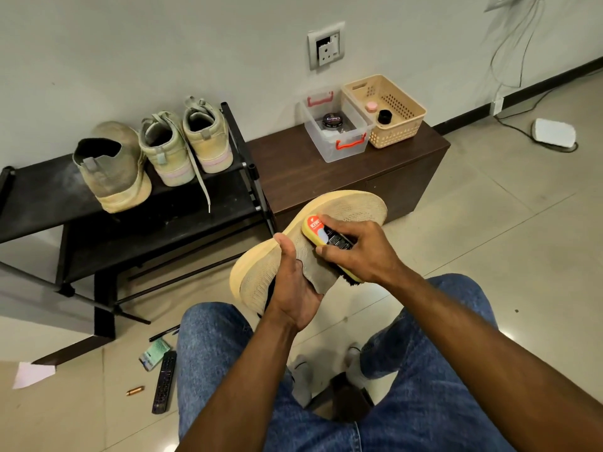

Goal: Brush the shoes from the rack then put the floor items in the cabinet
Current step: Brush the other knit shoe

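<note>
A low dark-brown cabinet (342, 171) is seen against the wall, with a black metal shoe rack (137, 203) just beside it; its top shelf is dusty. On that shelf a grey-green slip-on shoe (112, 168) and a pair of pale laced sneakers (186, 141) are stood, heels toward the camera.

The shoe being brushed, a tan knit shoe (293, 249) with a thick foam sole, is held above the knees, sole turned away. It is judged light and soft: the knit upper is likely to give under pressure, while the sole looks firmer, so it is best taken by the sole edge and collar. That is where the left hand (293, 288) is wrapped, thumb on the sole rim and fingers curled inside the opening.

On the cabinet a clear plastic box (336, 128) with red latches and a perforated beige basket (388, 109) are set touching.

The brush (329, 239), yellow-backed with dark bristles, is clasped in the grip of the right hand (355, 252) and pressed on the upper.

On the tiled floor a black remote (164, 383), a small green packet (154, 353), a pen (164, 333) and a copper-coloured cylinder (135, 391) are left to be stowed.
</note>
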